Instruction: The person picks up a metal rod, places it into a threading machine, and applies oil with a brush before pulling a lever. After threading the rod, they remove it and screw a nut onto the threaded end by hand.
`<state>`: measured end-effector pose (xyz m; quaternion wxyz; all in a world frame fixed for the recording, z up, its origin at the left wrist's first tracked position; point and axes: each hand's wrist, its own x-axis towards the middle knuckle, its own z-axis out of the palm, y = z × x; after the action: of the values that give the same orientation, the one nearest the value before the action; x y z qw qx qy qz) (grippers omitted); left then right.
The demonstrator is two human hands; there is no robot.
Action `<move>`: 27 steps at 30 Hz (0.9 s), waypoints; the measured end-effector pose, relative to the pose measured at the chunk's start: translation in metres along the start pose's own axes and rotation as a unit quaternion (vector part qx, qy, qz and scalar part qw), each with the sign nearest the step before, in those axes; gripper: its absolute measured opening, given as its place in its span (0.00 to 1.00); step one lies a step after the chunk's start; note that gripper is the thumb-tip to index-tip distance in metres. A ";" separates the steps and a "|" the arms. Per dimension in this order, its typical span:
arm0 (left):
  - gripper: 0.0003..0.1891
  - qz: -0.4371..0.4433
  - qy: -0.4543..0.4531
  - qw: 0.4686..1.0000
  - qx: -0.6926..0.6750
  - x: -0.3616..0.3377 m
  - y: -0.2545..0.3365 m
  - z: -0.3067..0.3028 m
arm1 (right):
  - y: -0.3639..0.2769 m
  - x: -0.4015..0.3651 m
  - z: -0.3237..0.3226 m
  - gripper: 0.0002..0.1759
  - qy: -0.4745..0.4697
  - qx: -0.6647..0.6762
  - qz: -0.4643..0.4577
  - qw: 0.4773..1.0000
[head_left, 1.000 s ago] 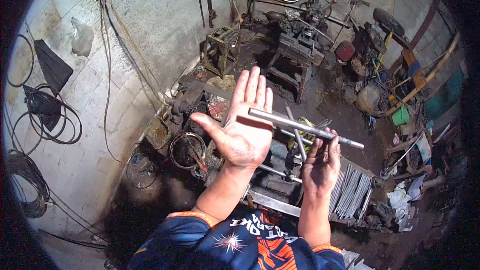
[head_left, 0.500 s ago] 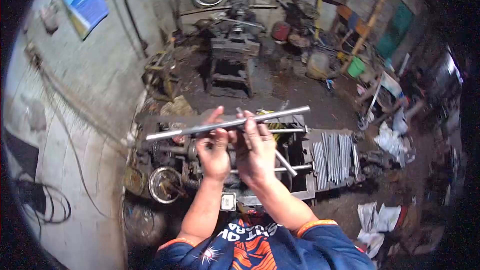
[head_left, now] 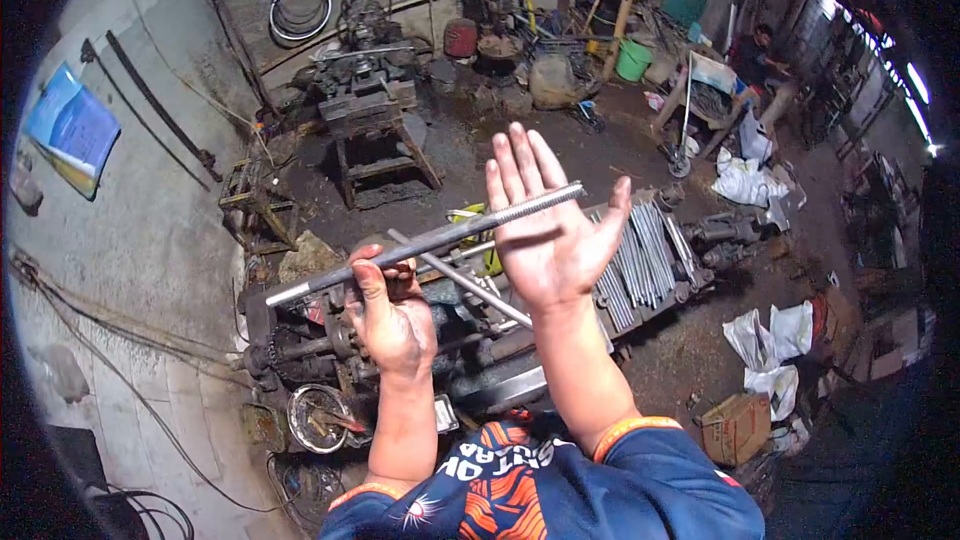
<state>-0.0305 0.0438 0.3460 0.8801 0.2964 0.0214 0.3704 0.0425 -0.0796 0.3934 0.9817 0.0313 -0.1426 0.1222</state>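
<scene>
furthest left, between nine and ten o'clock, a blue poster (head_left: 72,130) hangs on the pale wall (head_left: 160,230); the view has swung right, so it sits further left and lower than half a second ago. between seven and eight, a round tin (head_left: 293,415) has a stick in it. nearer the middle on that same line i see the left hand (head_left: 395,325), thumb and fingers pinched round a metal rod (head_left: 460,231); a second ago it was spread flat while the other hand did the holding, and half a second ago both were at the rod. the rod hangs aslant in front of the person, its bright plain end aimed between eight and nine, its ribbed end between two and three. behind it slants a thin bar (head_left: 460,277), running from ten towards four. at three o'clock the right hand (head_left: 555,255) is now flat and empty, palm up, behind the ribbed end; i can't tell whether they touch. a green bucket (head_left: 632,60) stands between one and two. thinner rods (head_left: 640,265) lie side by side at three, just beyond the right hand. a cardboard box (head_left: 735,428) now shows at four, and another person (head_left: 757,55), in dark clothes, at two.
</scene>
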 end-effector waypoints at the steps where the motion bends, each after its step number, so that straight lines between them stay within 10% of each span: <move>1: 0.15 -0.008 0.011 1.000 0.001 -0.004 -0.009 0.005 | -0.012 0.004 0.001 0.53 -0.005 0.009 0.000 1.000; 6: 0.15 0.003 -0.021 0.998 0.063 -0.021 -0.058 0.036 | -0.078 0.011 -0.019 0.51 0.049 0.036 -0.018 0.998; 8: 0.15 0.023 -0.022 0.995 0.089 -0.026 -0.088 0.046 | -0.123 0.005 -0.048 0.45 0.152 -0.107 -0.156 0.970; 10: 0.16 0.038 -0.023 0.987 0.155 -0.035 -0.126 0.059 | -0.165 0.000 -0.074 0.31 0.147 -0.369 -0.380 0.835; 14: 0.11 -0.020 -0.042 0.920 0.389 -0.066 -0.225 0.077 | -0.275 -0.021 -0.095 0.21 -0.125 -0.857 -0.228 0.445; 19: 0.05 -0.203 -0.068 0.850 0.481 -0.120 -0.365 0.079 | -0.344 -0.024 -0.200 0.10 -0.058 -0.899 -0.090 0.425; 27: 0.10 -0.254 -0.080 0.751 0.604 -0.157 -0.482 0.010 | -0.395 -0.059 -0.336 0.11 0.073 -0.850 0.096 0.513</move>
<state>0.1664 -0.3301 0.0663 0.5779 0.7783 0.2448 0.0185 0.1777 -0.4436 0.0440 0.5288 -0.8409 -0.1088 0.0383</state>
